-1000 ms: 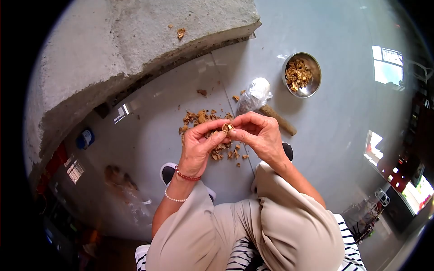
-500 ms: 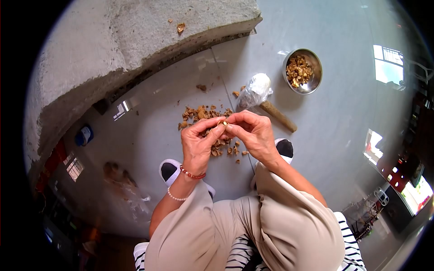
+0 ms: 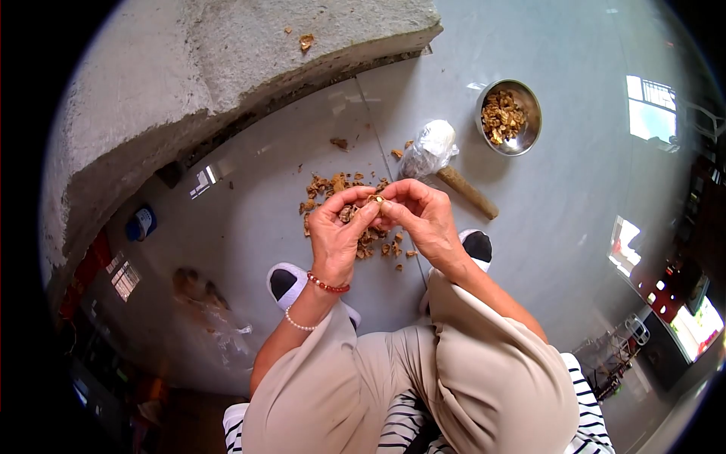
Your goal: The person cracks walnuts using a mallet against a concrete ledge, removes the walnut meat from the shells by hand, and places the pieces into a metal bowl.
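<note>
Pinching walnut piece (image 3: 377, 200), both hands (image 3: 335, 234) (image 3: 429, 227) closed

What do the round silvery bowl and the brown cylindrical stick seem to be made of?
The bowl looks like polished metal, perhaps stainless steel, given its bright, reflective rim. The stick looks like unvarnished wood, judging by its dull, mottled surface.

So the grey tile floor (image 3: 302, 155) has walnut shells (image 3: 330, 184) scattered on it, plus a plastic-wrapped hammer (image 3: 431, 151) and a metal bowl (image 3: 533, 129) of walnut kernels (image 3: 502, 115).
</note>
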Motion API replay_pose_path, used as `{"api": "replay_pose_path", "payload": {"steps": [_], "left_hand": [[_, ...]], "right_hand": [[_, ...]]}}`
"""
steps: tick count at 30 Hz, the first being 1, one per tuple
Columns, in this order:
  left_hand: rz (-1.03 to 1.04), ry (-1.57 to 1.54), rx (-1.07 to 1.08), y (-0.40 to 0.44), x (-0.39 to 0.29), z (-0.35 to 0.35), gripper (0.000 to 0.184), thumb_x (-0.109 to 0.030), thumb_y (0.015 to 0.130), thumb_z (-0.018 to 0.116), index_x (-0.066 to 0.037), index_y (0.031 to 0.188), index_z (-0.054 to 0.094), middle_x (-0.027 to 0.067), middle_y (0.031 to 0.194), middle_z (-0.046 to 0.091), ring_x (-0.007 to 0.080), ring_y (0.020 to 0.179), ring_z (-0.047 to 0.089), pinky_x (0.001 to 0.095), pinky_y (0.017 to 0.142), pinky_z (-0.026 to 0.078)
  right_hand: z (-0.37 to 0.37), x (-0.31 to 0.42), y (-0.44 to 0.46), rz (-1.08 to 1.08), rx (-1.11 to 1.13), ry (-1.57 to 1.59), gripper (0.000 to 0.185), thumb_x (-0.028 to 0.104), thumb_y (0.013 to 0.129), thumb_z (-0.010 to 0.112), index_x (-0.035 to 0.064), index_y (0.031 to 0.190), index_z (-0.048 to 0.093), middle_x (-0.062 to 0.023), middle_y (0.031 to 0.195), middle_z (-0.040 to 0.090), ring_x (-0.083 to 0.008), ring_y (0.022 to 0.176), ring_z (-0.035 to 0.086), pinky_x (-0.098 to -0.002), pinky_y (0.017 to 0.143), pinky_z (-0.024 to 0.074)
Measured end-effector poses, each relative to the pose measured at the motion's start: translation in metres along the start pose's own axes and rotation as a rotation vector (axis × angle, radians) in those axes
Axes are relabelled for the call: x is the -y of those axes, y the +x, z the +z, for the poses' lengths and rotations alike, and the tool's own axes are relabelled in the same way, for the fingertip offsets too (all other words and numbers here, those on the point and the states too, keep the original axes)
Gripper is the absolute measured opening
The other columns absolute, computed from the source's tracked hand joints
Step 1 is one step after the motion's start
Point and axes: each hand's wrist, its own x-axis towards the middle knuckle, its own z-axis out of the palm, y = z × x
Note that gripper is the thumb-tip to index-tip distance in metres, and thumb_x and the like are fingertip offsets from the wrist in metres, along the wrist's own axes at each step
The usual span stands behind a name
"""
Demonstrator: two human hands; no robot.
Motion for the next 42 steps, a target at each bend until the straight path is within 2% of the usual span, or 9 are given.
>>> {"api": "replay_pose_path", "payload": {"steps": [3, 6, 12, 15, 19, 25, 34, 38, 42], "left_hand": [[-0.025, -0.026, 0.008, 0.001, -0.005, -0.003, 0.015, 0.000, 0.081, 0.066, 0.003, 0.096, 0.062, 0.0055, 0.088, 0.063, 0.0103, 0.073, 0.061, 0.0208, 0.067, 0.052], [-0.048, -0.030, 0.036, -0.001, -0.006, -0.003, 0.017, -0.002, 0.082, 0.066, 0.002, 0.097, 0.061, 0.0056, 0.089, 0.063, 0.0107, 0.074, 0.062, 0.0210, 0.067, 0.052], [-0.263, -0.204, 0.139, -0.003, -0.014, -0.009, 0.011, -0.009, 0.085, 0.064, -0.001, 0.092, 0.059, 0.0040, 0.085, 0.062, 0.0096, 0.073, 0.061, 0.0208, 0.065, 0.052], [-0.225, -0.116, 0.165, -0.005, -0.019, -0.004, 0.017, -0.020, 0.089, 0.060, -0.004, 0.086, 0.058, 0.0016, 0.077, 0.060, 0.0068, 0.064, 0.057, 0.0193, 0.056, 0.048], [-0.078, 0.346, 0.273, -0.004, -0.020, -0.004, 0.034, -0.035, 0.093, 0.053, -0.004, 0.077, 0.053, -0.0007, 0.062, 0.052, 0.0041, 0.051, 0.046, 0.0196, 0.045, 0.039], [-0.003, 0.448, 0.267, -0.006, -0.022, -0.001, 0.038, -0.033, 0.094, 0.051, -0.004, 0.069, 0.050, -0.0006, 0.056, 0.049, 0.0048, 0.049, 0.046, 0.0219, 0.044, 0.038], [0.326, 0.724, 0.029, -0.008, -0.004, 0.012, 0.036, -0.021, 0.094, 0.039, 0.000, 0.066, 0.047, 0.0091, 0.048, 0.047, 0.0215, 0.044, 0.051, 0.0324, 0.045, 0.040], [0.327, 0.673, 0.026, -0.008, 0.004, 0.008, 0.036, -0.021, 0.094, 0.038, -0.001, 0.066, 0.046, 0.0083, 0.048, 0.046, 0.0208, 0.043, 0.050, 0.0329, 0.045, 0.039], [0.320, 0.574, 0.064, -0.010, 0.005, 0.012, 0.033, -0.018, 0.094, 0.037, -0.001, 0.066, 0.045, 0.0063, 0.049, 0.046, 0.0162, 0.043, 0.049, 0.0309, 0.045, 0.040]], "right_hand": [[-0.005, 0.006, 0.000, 0.089, -0.010, 0.061, 0.026, 0.023, 0.091, 0.055, -0.0029, 0.089, 0.057, -0.0064, 0.074, 0.062, -0.0104, 0.061, 0.059, -0.0226, 0.057, 0.0493], [-0.007, 0.007, -0.003, 0.074, 0.100, -0.383, 0.033, 0.032, 0.092, 0.052, -0.0009, 0.085, 0.055, -0.0071, 0.069, 0.061, -0.0118, 0.054, 0.057, -0.0243, 0.052, 0.0469], [-0.003, 0.012, -0.004, -0.105, 0.213, -0.530, 0.029, 0.023, 0.095, 0.047, -0.0003, 0.078, 0.051, -0.0077, 0.064, 0.057, -0.0135, 0.049, 0.051, -0.0290, 0.047, 0.0414], [0.001, 0.013, -0.005, -0.187, 0.202, -0.531, 0.030, 0.023, 0.096, 0.045, -0.0001, 0.077, 0.050, -0.0087, 0.064, 0.055, -0.0161, 0.052, 0.051, -0.0295, 0.050, 0.0423], [0.002, 0.006, -0.006, -0.341, 0.169, -0.602, 0.031, 0.021, 0.097, 0.042, -0.0003, 0.075, 0.050, -0.0103, 0.063, 0.055, -0.0196, 0.056, 0.053, -0.0309, 0.053, 0.0436], [0.009, 0.012, -0.009, -0.286, 0.149, -0.472, 0.033, 0.019, 0.097, 0.040, -0.0011, 0.072, 0.050, -0.0103, 0.060, 0.055, -0.0191, 0.055, 0.055, -0.0312, 0.053, 0.0439], [0.019, -0.007, -0.006, -0.305, -0.009, -0.490, 0.040, 0.025, 0.097, 0.038, -0.0014, 0.069, 0.050, -0.0097, 0.054, 0.053, -0.0189, 0.048, 0.052, -0.0316, 0.049, 0.0420], [0.020, -0.013, -0.004, -0.314, 0.007, -0.477, 0.043, 0.027, 0.097, 0.036, -0.0017, 0.068, 0.049, -0.0100, 0.053, 0.051, -0.0185, 0.046, 0.051, -0.0322, 0.047, 0.0410], [0.014, -0.021, -0.001, 0.045, -0.024, -0.166, 0.046, 0.030, 0.097, 0.035, 0.0003, 0.064, 0.047, -0.0071, 0.052, 0.052, -0.0145, 0.041, 0.047, -0.0297, 0.040, 0.0364]]}}
